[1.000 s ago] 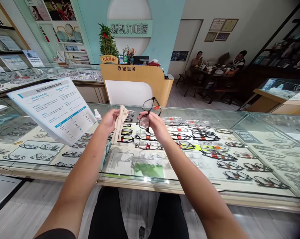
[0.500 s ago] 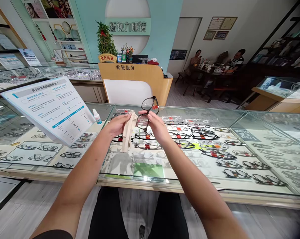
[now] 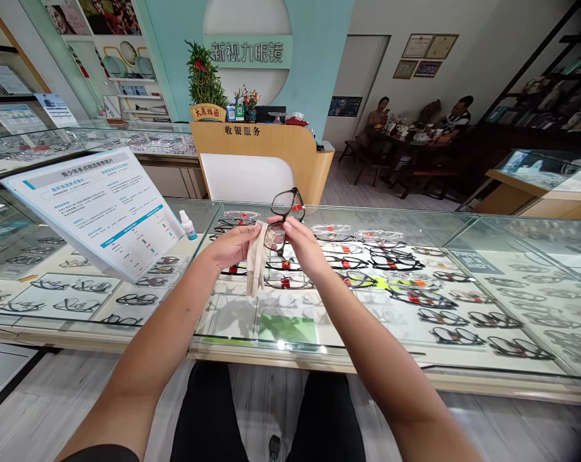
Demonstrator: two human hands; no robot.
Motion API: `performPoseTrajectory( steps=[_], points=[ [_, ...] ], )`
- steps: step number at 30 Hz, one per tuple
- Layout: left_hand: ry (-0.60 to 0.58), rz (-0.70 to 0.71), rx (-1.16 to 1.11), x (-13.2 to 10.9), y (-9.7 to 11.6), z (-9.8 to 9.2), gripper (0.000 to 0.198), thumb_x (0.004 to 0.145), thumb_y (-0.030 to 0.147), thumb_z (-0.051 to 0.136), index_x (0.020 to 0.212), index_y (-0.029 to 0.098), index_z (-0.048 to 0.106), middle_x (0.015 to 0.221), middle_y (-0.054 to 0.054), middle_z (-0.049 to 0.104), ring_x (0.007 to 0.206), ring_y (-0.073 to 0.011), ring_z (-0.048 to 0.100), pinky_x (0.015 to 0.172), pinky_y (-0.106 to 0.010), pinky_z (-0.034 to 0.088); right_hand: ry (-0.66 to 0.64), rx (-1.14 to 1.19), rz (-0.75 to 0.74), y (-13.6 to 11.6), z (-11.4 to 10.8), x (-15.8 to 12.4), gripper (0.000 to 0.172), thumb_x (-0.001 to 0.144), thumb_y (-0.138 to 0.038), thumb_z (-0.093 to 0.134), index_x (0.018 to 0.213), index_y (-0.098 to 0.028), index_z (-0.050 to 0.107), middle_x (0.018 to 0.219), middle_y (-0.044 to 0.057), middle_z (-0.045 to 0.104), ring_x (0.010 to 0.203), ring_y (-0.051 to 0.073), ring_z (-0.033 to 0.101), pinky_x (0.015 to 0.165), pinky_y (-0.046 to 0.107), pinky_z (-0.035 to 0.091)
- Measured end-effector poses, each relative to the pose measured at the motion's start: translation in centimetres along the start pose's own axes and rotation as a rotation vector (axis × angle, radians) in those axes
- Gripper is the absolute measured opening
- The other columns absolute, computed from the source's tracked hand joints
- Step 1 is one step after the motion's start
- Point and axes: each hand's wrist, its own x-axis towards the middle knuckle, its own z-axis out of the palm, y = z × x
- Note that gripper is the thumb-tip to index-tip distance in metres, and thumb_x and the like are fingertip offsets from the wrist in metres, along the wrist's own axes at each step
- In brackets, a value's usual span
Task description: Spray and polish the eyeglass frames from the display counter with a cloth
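My right hand (image 3: 300, 242) grips a pair of black-framed glasses (image 3: 289, 203) near the bridge, one lens above the other, over the glass counter. A beige cloth (image 3: 257, 260) hangs from the closed fingers of my left hand (image 3: 235, 246). The cloth's upper part lies against the edge of the lower lens, and whether it wraps round the far side is hidden. Beneath both hands, rows of glasses (image 3: 396, 260) with red tags show in the glass display case (image 3: 367, 346).
Left of my hands stand a small white spray bottle (image 3: 188, 226) and a large printed sign (image 3: 97, 212) on the counter. Beyond is a wooden cashier desk (image 3: 261, 138) with a potted plant (image 3: 204, 77). Two people sit at a dark table (image 3: 415, 136) at the back right.
My left hand has moved slightly right with the cloth, bringing it over the lower lens's edge. The glasses have shifted a little left and tilted slightly in my right hand.
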Motion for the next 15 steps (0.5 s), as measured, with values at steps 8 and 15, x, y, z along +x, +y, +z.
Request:
performPoseTrajectory(
  steps=[8,15],
  points=[
    [0.036,-0.025,0.004,-0.07,0.09,0.22,0.044,0.089,0.045,0.095,0.120,0.015,0.085,0.094,-0.012,0.085,0.083,-0.0233,0.083,0.078,-0.031,0.066,-0.028,-0.083,-0.011,0.21,-0.15,-0.07,0.038,0.099,-0.063,0.072,0.116,-0.031,0.084,0.115,0.006,0.074,0.108,0.026,0.065,0.100,0.041,0.056],
    [0.120,-0.043,-0.055,0.22,-0.41,-0.29,0.033,0.088,0.037,0.097,0.108,0.014,0.087,0.089,-0.007,0.081,0.076,-0.0156,0.076,0.070,-0.023,0.062,-0.034,-0.175,-0.042,0.54,-0.25,0.07,0.043,0.100,-0.068,0.069,0.114,-0.031,0.084,0.119,0.006,0.071,0.114,0.027,0.065,0.109,0.042,0.052]
  ],
)
